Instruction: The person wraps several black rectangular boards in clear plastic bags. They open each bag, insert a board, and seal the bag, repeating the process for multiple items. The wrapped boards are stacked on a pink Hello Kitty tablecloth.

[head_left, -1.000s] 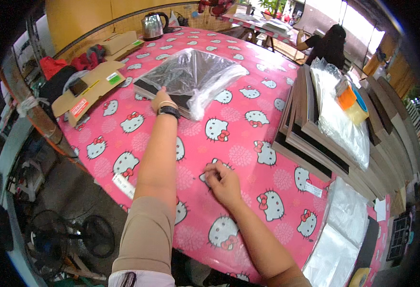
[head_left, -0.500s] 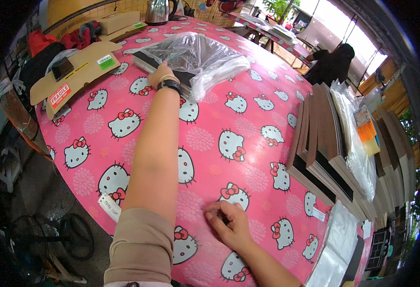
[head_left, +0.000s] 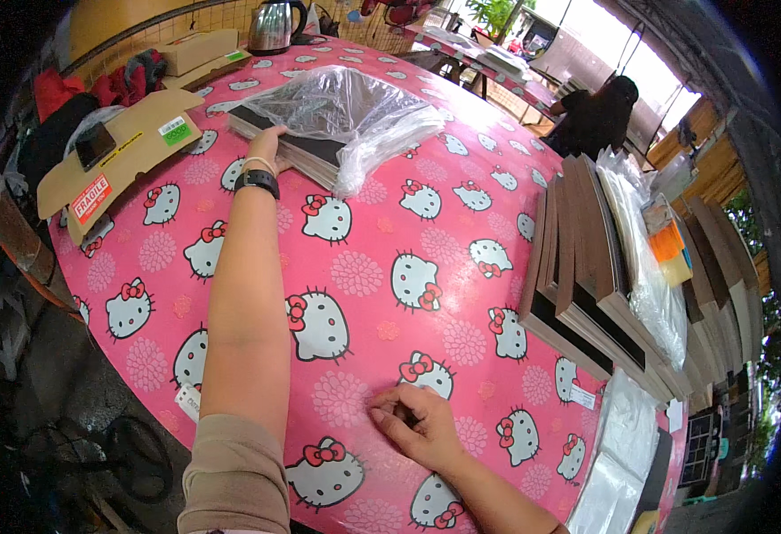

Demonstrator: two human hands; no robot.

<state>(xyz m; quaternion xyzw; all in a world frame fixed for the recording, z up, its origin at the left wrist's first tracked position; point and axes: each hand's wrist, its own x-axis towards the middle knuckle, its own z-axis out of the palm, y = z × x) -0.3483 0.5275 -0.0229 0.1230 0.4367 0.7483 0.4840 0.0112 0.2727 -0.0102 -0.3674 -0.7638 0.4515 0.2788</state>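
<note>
A flat stack of thin black-topped boards [head_left: 306,149] lies at the far part of the table, partly covered by a clear plastic bag [head_left: 346,102] bunched at its near right corner. My left hand [head_left: 267,151] reaches out to the stack's near left edge and grips it; the fingertips are partly hidden. On that wrist are a dark watch and a light band. Closer to me, my right hand [head_left: 419,427] rests on the pink patterned tablecloth [head_left: 355,267], its fingers curled loosely toward the thumb with nothing visible in them.
At the right stand piles of brown-edged boards [head_left: 577,258] with plastic bags on top. Flat clear bags [head_left: 617,454] lie nearer me. Opened cardboard [head_left: 132,156] sits at the left, a steel kettle [head_left: 272,27] behind. A person [head_left: 599,116] is at the far right.
The whole view has shifted slightly, moving things left in the picture. My left hand has slid a little left along the stack's edge. The right hand stays resting in place.
</note>
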